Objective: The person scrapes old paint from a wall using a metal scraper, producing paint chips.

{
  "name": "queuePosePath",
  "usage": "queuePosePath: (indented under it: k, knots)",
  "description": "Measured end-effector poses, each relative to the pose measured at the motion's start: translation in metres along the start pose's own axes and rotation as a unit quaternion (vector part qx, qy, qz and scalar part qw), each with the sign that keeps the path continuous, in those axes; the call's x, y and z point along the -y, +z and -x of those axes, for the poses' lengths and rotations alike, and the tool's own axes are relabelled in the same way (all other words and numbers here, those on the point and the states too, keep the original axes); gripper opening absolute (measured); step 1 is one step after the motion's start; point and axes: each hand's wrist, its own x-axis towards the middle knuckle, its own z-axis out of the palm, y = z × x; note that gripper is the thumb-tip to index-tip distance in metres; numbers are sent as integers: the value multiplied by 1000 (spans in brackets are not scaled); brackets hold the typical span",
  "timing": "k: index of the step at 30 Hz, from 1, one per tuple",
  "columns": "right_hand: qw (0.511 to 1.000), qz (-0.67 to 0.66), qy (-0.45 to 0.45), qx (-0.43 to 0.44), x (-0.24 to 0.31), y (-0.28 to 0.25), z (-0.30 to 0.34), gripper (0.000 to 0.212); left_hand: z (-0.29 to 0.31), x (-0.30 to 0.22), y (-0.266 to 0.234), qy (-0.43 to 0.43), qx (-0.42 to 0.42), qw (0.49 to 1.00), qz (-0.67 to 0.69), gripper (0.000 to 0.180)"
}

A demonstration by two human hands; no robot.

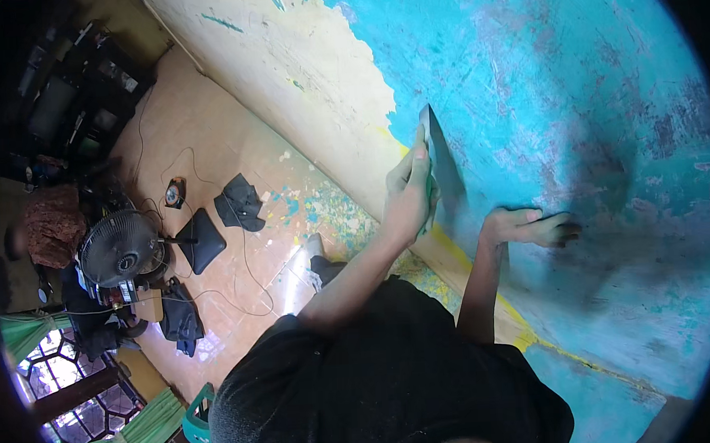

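A scraper (427, 117) with a thin metal blade is gripped in my left hand (408, 197), its blade pointing up and away beside the wall. A bit of green, perhaps its handle, shows at my palm. The wall (515, 80) carries worn turquoise paint, with a ragged border to a bare cream patch (317, 73). Farther right, my right hand (530, 228) is against or very near the turquoise surface, fingers together and curled. Their tips fall in dark shadow, and whatever they hold, if anything, is hidden.
Yellow and turquoise paint flakes (331, 215) litter the tiled floor (217, 140) along the wall's foot. To the left stand a fan (118, 248), a dark flat square object (201, 240) and a dark cloth (239, 203). A loose cable (250, 262) crosses the tiles. A green chair (197, 418) is behind me.
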Motion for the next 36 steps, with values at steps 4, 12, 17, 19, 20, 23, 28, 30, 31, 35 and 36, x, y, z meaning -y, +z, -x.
queuePosePath:
  k: [4,12,17,19,20,23,28,30,31,35,36]
  knots:
    - [1000,-28,1,5,3,-5,-5,57,-27,-39,-19,-50,-24,998,16,54]
    - [1000,-19,-16,-17,3,-4,-4,53,-21,-31,-20,-58,6,995,78,59]
    - [999,-11,-18,-26,5,-3,-8,52,-9,-16,-14,-85,33,993,77,58]
    - [997,-41,-36,-47,5,1,-11,52,-46,-23,-29,-114,-76,988,77,57]
    - [997,-43,-37,-46,7,-1,-10,52,-55,-23,-37,-72,-71,990,102,59]
    - [998,-30,-13,-56,14,0,-10,53,-12,-13,-14,-86,-6,995,60,56]
    - [998,-16,46,-48,23,-2,-11,56,-20,-25,-32,-90,27,992,89,52]
    - [998,-12,44,-40,18,-4,-7,54,-10,-17,-27,-119,25,989,83,52]
    - [998,-14,45,-43,18,-3,-8,54,-8,-16,-24,-141,24,987,78,52]
    - [999,-12,45,-26,16,-5,-10,54,-24,-12,-30,-68,4,995,70,54]
    - [999,-18,47,-21,16,-5,-9,54,-24,-9,-31,-69,4,995,70,54]
